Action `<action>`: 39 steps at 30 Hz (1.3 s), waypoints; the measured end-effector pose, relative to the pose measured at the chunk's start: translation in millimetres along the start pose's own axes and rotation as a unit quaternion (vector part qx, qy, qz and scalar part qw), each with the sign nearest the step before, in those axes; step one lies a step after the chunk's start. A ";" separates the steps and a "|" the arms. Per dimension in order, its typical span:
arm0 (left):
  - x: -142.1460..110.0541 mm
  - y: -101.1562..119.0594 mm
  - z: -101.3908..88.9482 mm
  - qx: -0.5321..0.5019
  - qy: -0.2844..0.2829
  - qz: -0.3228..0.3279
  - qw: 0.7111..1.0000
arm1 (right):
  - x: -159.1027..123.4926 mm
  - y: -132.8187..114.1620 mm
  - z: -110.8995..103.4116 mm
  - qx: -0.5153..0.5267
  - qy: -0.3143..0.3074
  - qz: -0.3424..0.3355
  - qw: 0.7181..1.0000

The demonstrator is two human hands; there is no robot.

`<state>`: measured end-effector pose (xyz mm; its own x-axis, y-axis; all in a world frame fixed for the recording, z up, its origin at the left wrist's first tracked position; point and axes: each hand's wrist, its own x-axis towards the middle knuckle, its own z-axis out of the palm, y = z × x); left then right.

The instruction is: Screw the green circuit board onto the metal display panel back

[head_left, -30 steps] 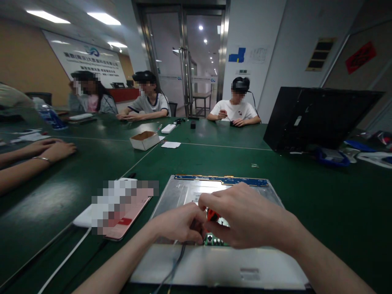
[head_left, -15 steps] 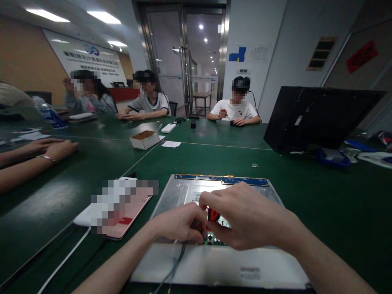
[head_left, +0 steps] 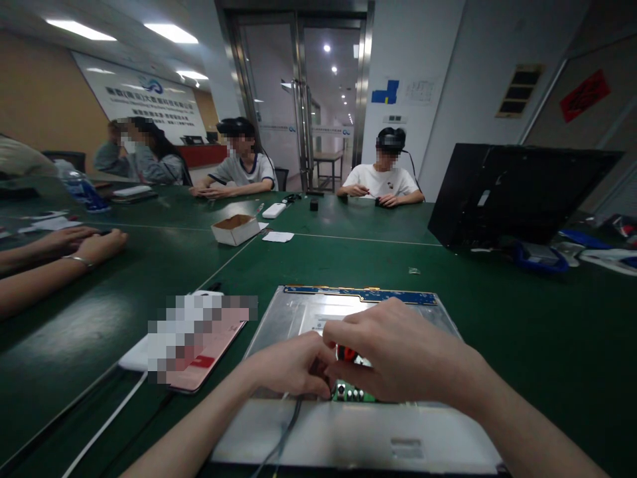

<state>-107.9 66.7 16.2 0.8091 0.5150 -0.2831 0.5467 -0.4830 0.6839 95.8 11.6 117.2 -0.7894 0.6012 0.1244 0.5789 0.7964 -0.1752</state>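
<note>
A flat display panel (head_left: 271, 332) lies on the green table in front of me, with a narrow blue circuit board (head_left: 398, 296) along its far edge. My right hand (head_left: 403, 352) is closed around the red-and-black handle of a screwdriver (head_left: 347, 353), above a green circuit board (head_left: 354, 393) on the panel. Beside it, my left hand (head_left: 293, 362) has its fingers pinched together at the board's left side; what they grip is hidden. The screwdriver's tip is out of sight too. Thin dark cables (head_left: 291, 425) run from under my left hand toward the near edge.
Left of the panel lie a pink phone (head_left: 219, 348) and a white device (head_left: 134, 355) with a cable. Farther off stand an open small box (head_left: 236, 231) and a black monitor (head_left: 512, 192). Another person's hands (head_left: 94, 245) rest at left; several people sit around the table.
My right fingers have shifted slightly around the screwdriver, and less of its red handle shows. My left hand stays nearly still. Across the table, a person's hand has lowered.
</note>
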 end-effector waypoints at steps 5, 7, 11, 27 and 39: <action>1.1 -5.9 2.6 -0.016 -0.001 0.017 1.000 | 0.2 -1.5 1.3 -0.001 0.010 0.004 1.000; 1.2 -6.7 2.2 -0.017 -0.009 0.006 1.000 | 0.9 -1.0 1.4 0.003 0.010 0.001 1.000; 1.0 -4.0 0.1 -0.008 -0.010 0.000 1.000 | 2.1 0.1 2.4 -0.001 0.010 0.001 1.000; 1.1 4.0 -2.0 -0.038 -0.012 -0.001 0.999 | -2.1 -1.4 1.4 -0.010 0.004 0.006 1.000; 0.0 4.4 -3.3 -0.048 -0.014 0.009 0.999 | 0.1 0.5 3.8 -0.032 0.021 0.015 0.999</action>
<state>-106.2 66.9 21.4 0.8256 0.4854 -0.2877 0.5092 -0.4214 0.7505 95.3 11.8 113.4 -0.7629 0.6262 0.1609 0.6152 0.7796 -0.1173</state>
